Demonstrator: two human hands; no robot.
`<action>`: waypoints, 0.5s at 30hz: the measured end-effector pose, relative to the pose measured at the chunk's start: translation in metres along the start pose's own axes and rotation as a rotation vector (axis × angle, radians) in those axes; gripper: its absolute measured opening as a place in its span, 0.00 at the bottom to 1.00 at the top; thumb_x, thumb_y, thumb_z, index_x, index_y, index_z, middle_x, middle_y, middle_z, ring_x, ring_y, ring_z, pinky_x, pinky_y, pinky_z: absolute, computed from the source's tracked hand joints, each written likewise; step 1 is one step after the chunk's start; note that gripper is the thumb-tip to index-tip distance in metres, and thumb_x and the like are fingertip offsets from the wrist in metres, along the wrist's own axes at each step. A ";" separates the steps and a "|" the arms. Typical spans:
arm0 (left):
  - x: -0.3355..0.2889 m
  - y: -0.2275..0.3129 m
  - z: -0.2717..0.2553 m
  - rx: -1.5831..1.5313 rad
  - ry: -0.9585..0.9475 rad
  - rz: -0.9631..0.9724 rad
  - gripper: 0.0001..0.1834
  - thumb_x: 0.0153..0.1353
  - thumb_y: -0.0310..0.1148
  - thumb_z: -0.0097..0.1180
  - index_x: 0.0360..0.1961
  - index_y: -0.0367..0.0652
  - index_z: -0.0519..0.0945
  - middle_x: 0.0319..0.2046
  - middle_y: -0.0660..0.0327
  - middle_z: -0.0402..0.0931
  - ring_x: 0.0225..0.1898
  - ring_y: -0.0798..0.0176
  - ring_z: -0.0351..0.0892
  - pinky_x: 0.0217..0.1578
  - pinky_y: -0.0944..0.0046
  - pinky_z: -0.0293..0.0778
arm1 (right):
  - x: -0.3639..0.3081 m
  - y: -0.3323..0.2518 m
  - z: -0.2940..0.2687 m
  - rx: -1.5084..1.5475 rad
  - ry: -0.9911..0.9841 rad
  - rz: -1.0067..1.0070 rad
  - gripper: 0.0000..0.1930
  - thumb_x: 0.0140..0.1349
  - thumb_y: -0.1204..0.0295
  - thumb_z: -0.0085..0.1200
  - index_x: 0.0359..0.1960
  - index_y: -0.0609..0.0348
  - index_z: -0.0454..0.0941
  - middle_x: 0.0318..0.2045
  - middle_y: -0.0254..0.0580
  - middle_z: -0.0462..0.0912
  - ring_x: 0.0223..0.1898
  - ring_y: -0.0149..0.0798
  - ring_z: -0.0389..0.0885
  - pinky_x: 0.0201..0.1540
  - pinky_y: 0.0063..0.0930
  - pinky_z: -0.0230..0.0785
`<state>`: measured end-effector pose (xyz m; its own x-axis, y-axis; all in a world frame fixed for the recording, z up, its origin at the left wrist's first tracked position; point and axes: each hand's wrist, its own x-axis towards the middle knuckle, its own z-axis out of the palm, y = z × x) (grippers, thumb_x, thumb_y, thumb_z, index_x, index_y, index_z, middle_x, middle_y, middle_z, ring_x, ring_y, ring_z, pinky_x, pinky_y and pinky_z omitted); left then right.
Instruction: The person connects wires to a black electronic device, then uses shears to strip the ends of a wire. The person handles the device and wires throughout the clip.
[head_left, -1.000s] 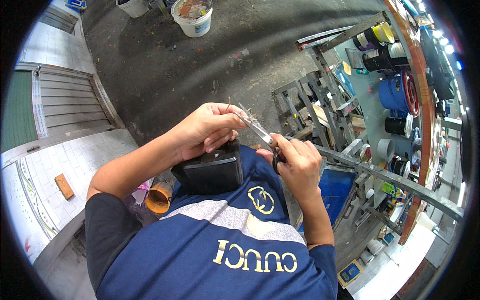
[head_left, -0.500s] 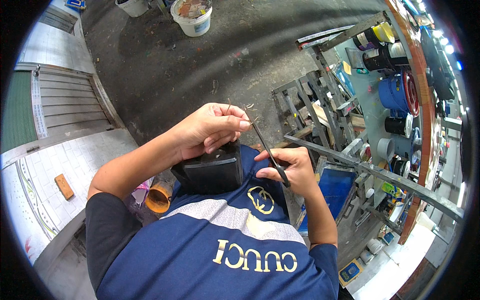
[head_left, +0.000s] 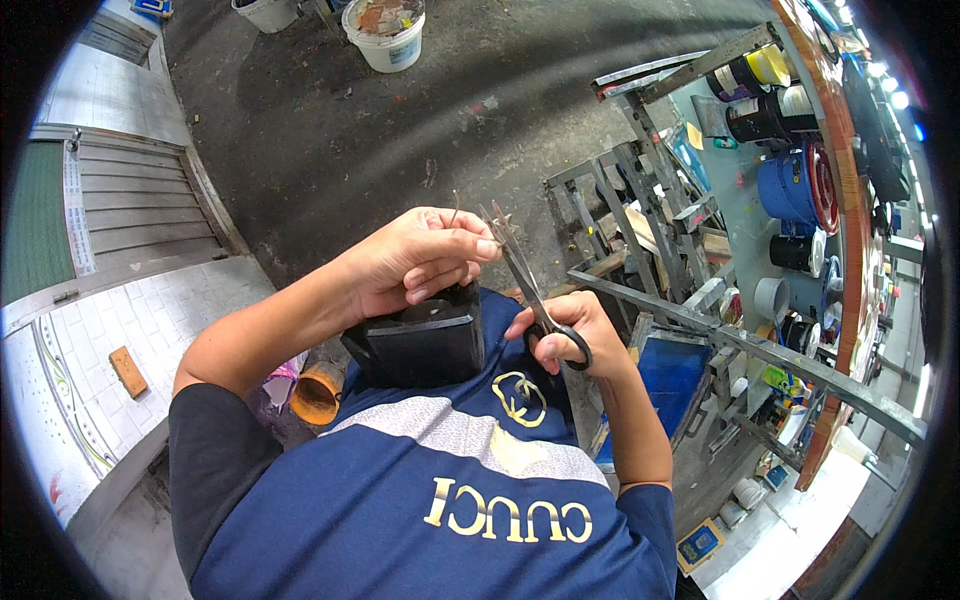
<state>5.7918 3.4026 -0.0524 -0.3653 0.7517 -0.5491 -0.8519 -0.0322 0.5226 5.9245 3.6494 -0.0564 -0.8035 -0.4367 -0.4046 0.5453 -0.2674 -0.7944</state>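
My left hand (head_left: 428, 258) is closed in a pinch, with thin brownish stalk-like bits (head_left: 457, 203) showing around its fingertips; what exactly they are is too small to tell. Black-handled scissors (head_left: 524, 274) are in my right hand (head_left: 572, 335), with thumb and fingers at the handle loops. Their blades point up and away, slightly parted, and their tips lie beside my left fingertips among the small bits. Below my left hand, a black box-like container (head_left: 418, 350) rests against my lap; the hand hides part of its top.
A white bucket (head_left: 392, 45) stands on the dark floor (head_left: 330, 150) ahead. To the right are a metal frame (head_left: 760, 350) and shelving with a blue tub (head_left: 785, 185) and several cans. An orange-rimmed pipe-like thing (head_left: 317, 392) is at my left; a brick (head_left: 128, 371) lies on the pale tiles.
The scissors have turned in my right hand, so the handle loops and both blades now show and the blades have parted. My left hand has hardly moved.
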 end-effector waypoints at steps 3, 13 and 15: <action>0.001 -0.001 0.000 -0.012 -0.017 0.019 0.10 0.67 0.32 0.66 0.39 0.36 0.81 0.09 0.66 0.70 0.05 0.74 0.60 0.17 0.76 0.68 | 0.001 0.001 0.003 0.025 0.014 0.036 0.17 0.57 0.69 0.77 0.45 0.65 0.90 0.23 0.30 0.84 0.23 0.21 0.79 0.25 0.19 0.69; -0.002 -0.005 0.000 -0.006 0.005 0.024 0.05 0.70 0.27 0.59 0.44 0.37 0.82 0.05 0.69 0.62 0.04 0.72 0.58 0.39 0.73 0.78 | -0.003 -0.003 0.020 -1.318 0.509 -0.471 0.27 0.50 0.54 0.78 0.49 0.54 0.87 0.24 0.34 0.82 0.23 0.36 0.81 0.29 0.31 0.69; -0.002 -0.005 0.000 0.008 0.003 0.018 0.06 0.71 0.27 0.58 0.44 0.37 0.82 0.05 0.69 0.62 0.04 0.72 0.58 0.40 0.73 0.78 | -0.002 -0.002 0.020 -1.379 0.548 -0.542 0.27 0.51 0.54 0.78 0.49 0.53 0.87 0.22 0.32 0.80 0.22 0.36 0.78 0.28 0.32 0.68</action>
<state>5.7967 3.4013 -0.0543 -0.3815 0.7494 -0.5412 -0.8420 -0.0402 0.5379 5.9294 3.6339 -0.0452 -0.9749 -0.1203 0.1875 -0.2061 0.8066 -0.5541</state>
